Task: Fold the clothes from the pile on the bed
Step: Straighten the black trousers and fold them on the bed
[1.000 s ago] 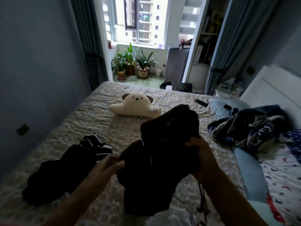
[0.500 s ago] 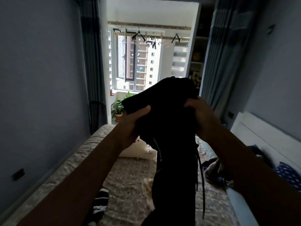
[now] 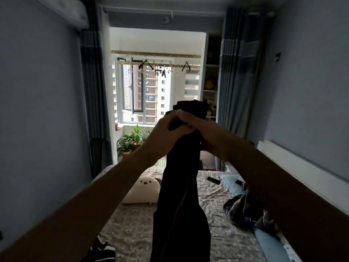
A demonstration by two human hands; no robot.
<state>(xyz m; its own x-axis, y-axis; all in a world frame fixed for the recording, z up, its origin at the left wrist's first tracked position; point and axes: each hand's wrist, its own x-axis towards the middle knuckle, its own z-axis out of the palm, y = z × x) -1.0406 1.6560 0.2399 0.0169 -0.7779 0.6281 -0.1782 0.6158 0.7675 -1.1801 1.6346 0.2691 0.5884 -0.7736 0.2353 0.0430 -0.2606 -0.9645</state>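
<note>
The dark garment hangs in a long, narrow column from the two hands, its lower end running out of view above the bed. To do this step well, the person would probably need to part the hands along the top edge so the cloth opens flat. Its own weight could then pull out the creases before it is lowered onto a bare stretch of the bedcover, away from the plush toy and the heap of clothes at the right side. Bunched as it is, any fold made now would likely come out crooked. Both arms are raised and stretched forward in front of the camera, the forearms converging until the hands meet. The left hand and right hand touch each other. Each has its fingers curled tight round the garment's top, and a short bunch of cloth sticks up above the grip.
</note>
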